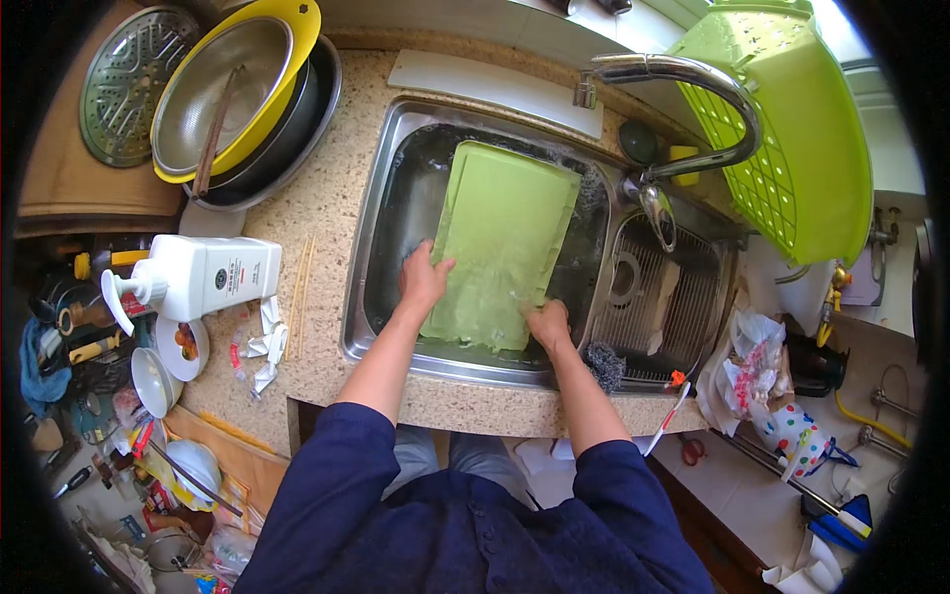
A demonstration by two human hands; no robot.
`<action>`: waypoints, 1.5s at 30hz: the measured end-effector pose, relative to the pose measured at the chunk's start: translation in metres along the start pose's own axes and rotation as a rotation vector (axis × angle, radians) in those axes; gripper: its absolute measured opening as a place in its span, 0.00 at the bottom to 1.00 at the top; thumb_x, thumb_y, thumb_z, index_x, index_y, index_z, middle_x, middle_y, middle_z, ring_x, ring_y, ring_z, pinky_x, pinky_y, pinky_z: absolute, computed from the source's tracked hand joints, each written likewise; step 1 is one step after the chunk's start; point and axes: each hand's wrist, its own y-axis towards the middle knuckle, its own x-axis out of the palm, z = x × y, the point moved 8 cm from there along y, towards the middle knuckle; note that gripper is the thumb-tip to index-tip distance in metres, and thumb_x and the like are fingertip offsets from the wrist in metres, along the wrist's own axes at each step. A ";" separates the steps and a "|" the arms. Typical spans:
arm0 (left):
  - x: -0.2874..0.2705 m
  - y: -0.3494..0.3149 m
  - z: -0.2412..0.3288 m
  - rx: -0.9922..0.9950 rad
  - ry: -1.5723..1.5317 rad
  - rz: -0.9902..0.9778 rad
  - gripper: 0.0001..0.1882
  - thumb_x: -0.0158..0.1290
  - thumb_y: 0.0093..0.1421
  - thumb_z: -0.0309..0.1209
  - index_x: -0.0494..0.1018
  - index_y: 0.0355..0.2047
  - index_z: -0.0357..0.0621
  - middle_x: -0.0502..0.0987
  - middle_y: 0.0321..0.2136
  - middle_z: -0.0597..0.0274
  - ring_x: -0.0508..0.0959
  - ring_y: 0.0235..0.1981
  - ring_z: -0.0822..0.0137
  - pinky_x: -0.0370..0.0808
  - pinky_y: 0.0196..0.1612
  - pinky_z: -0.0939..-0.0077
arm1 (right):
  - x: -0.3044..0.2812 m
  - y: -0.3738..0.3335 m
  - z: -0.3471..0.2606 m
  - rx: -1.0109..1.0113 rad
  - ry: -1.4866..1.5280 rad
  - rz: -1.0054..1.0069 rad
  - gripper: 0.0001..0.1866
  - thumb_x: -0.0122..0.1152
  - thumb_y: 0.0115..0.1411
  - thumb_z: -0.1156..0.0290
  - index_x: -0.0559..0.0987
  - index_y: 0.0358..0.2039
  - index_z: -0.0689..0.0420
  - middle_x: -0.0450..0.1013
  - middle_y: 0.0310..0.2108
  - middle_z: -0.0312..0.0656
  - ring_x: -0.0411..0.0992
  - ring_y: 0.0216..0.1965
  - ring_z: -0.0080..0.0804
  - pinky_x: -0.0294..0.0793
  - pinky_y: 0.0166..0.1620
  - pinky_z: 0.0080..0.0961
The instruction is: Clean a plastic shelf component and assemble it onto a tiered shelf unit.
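A light green rectangular plastic tray (503,218) lies in the left basin of the steel sink (381,213), its near end under rippling water. My left hand (424,279) is closed at its left edge, with the thumb over the rim and the other fingers partly hidden. At the near right corner, my right hand (547,323) grips the edge, its fingertips hidden by the tray and water. The chrome faucet (693,109) arches over the back right of the sink, its spout beyond the tray.
A white pump bottle (223,269) and chopsticks (301,297) lie left of the sink. Stacked bowls (228,99) stand farther back. A rack (665,287) covers the right basin, with a dark scrubber (604,366) at its near edge. A green dish basket (792,139) stands behind right.
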 end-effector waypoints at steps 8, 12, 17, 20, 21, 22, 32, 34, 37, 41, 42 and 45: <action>0.024 0.008 -0.034 -0.107 0.032 0.024 0.26 0.56 0.54 0.29 0.69 0.55 0.48 0.78 0.44 0.45 0.78 0.43 0.49 0.73 0.46 0.58 | -0.014 -0.016 -0.013 -0.078 0.777 0.135 0.10 0.63 0.53 0.75 0.80 0.36 0.64 0.77 0.30 0.39 0.72 0.32 0.21 0.71 0.38 0.20; 0.066 0.010 -0.043 -0.438 -0.616 -0.337 0.26 0.51 0.56 0.26 0.68 0.57 0.45 0.77 0.45 0.55 0.77 0.44 0.62 0.73 0.46 0.68 | -0.048 -0.041 -0.040 -0.138 0.950 0.254 0.05 0.59 0.57 0.80 0.78 0.36 0.64 0.76 0.31 0.35 0.72 0.32 0.19 0.70 0.38 0.18; 0.076 0.012 -0.008 -0.400 -0.777 -0.402 0.25 0.46 0.64 0.30 0.61 0.62 0.47 0.72 0.52 0.59 0.74 0.49 0.64 0.71 0.49 0.69 | -0.100 -0.089 -0.085 -0.256 0.794 0.385 0.07 0.60 0.58 0.78 0.78 0.37 0.66 0.76 0.31 0.35 0.71 0.33 0.18 0.70 0.39 0.16; 0.068 -0.002 0.040 -0.442 -0.797 -0.448 0.25 0.46 0.66 0.34 0.59 0.63 0.48 0.71 0.54 0.61 0.73 0.51 0.62 0.68 0.53 0.63 | -0.125 -0.116 -0.096 -0.315 0.635 0.475 0.07 0.59 0.57 0.79 0.79 0.37 0.63 0.77 0.31 0.40 0.72 0.33 0.21 0.70 0.38 0.18; 0.060 -0.011 0.045 -0.526 -0.749 -0.443 0.26 0.47 0.67 0.37 0.58 0.63 0.48 0.70 0.54 0.61 0.72 0.52 0.61 0.67 0.55 0.59 | -0.130 -0.125 -0.101 -0.325 0.639 0.476 0.07 0.59 0.57 0.79 0.79 0.37 0.63 0.77 0.31 0.40 0.72 0.33 0.21 0.70 0.38 0.18; 0.053 -0.015 0.055 -0.518 -0.750 -0.436 0.26 0.47 0.67 0.37 0.58 0.63 0.48 0.70 0.54 0.61 0.72 0.52 0.61 0.67 0.55 0.59 | -0.137 -0.134 -0.108 -0.354 0.599 0.498 0.07 0.59 0.57 0.80 0.79 0.37 0.63 0.78 0.31 0.41 0.73 0.33 0.22 0.71 0.38 0.19; -0.008 -0.034 0.107 -0.224 -1.046 -0.316 0.28 0.52 0.65 0.41 0.59 0.63 0.51 0.69 0.55 0.64 0.68 0.57 0.65 0.64 0.57 0.57 | -0.164 -0.170 -0.101 -0.686 0.609 0.594 0.08 0.60 0.59 0.81 0.79 0.40 0.64 0.77 0.37 0.36 0.71 0.41 0.20 0.69 0.46 0.17; -0.025 -0.041 0.119 -0.179 -1.024 -0.267 0.27 0.52 0.65 0.41 0.60 0.62 0.51 0.69 0.54 0.64 0.68 0.56 0.67 0.64 0.56 0.59 | -0.155 -0.164 -0.085 -0.579 0.777 0.528 0.08 0.59 0.60 0.80 0.79 0.41 0.63 0.76 0.38 0.35 0.71 0.41 0.19 0.69 0.47 0.17; -0.063 -0.043 0.140 0.044 -0.927 -0.027 0.21 0.57 0.60 0.26 0.70 0.53 0.42 0.74 0.46 0.61 0.75 0.46 0.68 0.70 0.51 0.76 | -0.130 -0.148 -0.063 -0.451 1.064 0.398 0.09 0.57 0.61 0.80 0.77 0.43 0.62 0.75 0.40 0.34 0.70 0.42 0.19 0.68 0.48 0.18; -0.093 -0.040 0.161 0.291 -0.726 0.091 0.16 0.60 0.57 0.25 0.75 0.46 0.40 0.75 0.42 0.60 0.76 0.44 0.70 0.72 0.49 0.74 | -0.102 -0.138 -0.054 -0.358 1.293 0.310 0.12 0.54 0.63 0.80 0.75 0.47 0.63 0.75 0.41 0.35 0.71 0.42 0.21 0.67 0.49 0.18; -0.099 -0.041 0.170 0.326 -0.689 0.080 0.15 0.60 0.57 0.25 0.75 0.45 0.39 0.74 0.40 0.62 0.76 0.42 0.71 0.73 0.48 0.76 | -0.093 -0.133 -0.051 -0.309 1.329 0.278 0.12 0.54 0.63 0.79 0.75 0.47 0.63 0.75 0.41 0.36 0.71 0.43 0.21 0.68 0.49 0.18; -0.110 -0.041 0.187 0.416 -0.690 0.013 0.13 0.61 0.57 0.24 0.75 0.43 0.34 0.74 0.39 0.64 0.76 0.37 0.75 0.75 0.41 0.83 | -0.078 -0.130 -0.055 -0.254 1.519 0.154 0.13 0.54 0.64 0.76 0.73 0.48 0.64 0.75 0.44 0.40 0.72 0.45 0.25 0.69 0.51 0.22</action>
